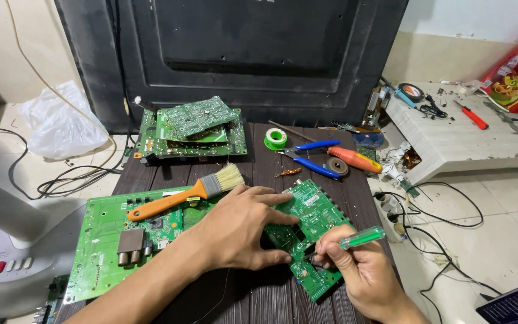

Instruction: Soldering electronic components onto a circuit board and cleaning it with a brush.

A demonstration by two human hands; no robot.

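- White fan base point(7, 258) with a red button stands at the far left, beside the dark wooden surface point(253, 294)
- Large green circuit board point(106, 243) lies flat on the left part of the surface; an orange-handled paintbrush point(181, 195) rests across its upper edge, bristles pointing right
- Stack of green circuit boards point(193, 129) sits at the back of the surface, against a black panel point(241, 54)
- Left hand point(241, 231), fingers spread, presses palm-down on the near left edge of the small green circuit board point(313, 222), thumb along the board's front edge
- Small green circuit board lies tilted on the middle of the surface, between the two hands
- Right hand point(355, 270) pinches a screwdriver with a clear green handle point(361, 238) between thumb and fingers; the tip meets the board near its lower left part
- Roll of green tape point(276, 139), blue-handled pliers point(310, 159) and an orange-handled tool point(355, 159) lie behind the small board
- White power strip point(391, 210) with cables lies on the floor to the right
- Low white bench point(451, 141) at the far right carries a red-handled tool point(473, 117) and small parts
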